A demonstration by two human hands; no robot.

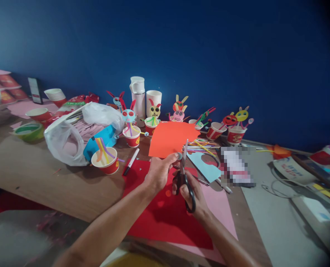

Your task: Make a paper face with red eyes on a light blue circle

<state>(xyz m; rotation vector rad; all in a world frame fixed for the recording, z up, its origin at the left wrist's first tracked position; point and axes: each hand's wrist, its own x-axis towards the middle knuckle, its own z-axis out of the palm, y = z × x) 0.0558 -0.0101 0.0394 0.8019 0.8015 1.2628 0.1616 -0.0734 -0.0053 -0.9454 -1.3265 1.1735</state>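
My left hand is closed in a pinch on a small grey-blue round piece, probably paper. In my right hand are black-handled scissors, with the blades pointing up beside that piece. Whether the blades touch it I cannot tell. Under both hands lies a red sheet, with a small orange dot on it. Just beyond my left hand is an orange sheet with a ragged right edge. A light-blue paper with a curved cut-out lies to the right of the scissors.
Behind the sheets stand several paper cups with rabbit-like puppets, one a light-blue face. A cup of bent straws, a marker and a plastic bag are left. To the right lie a blurred-out phone and cables.
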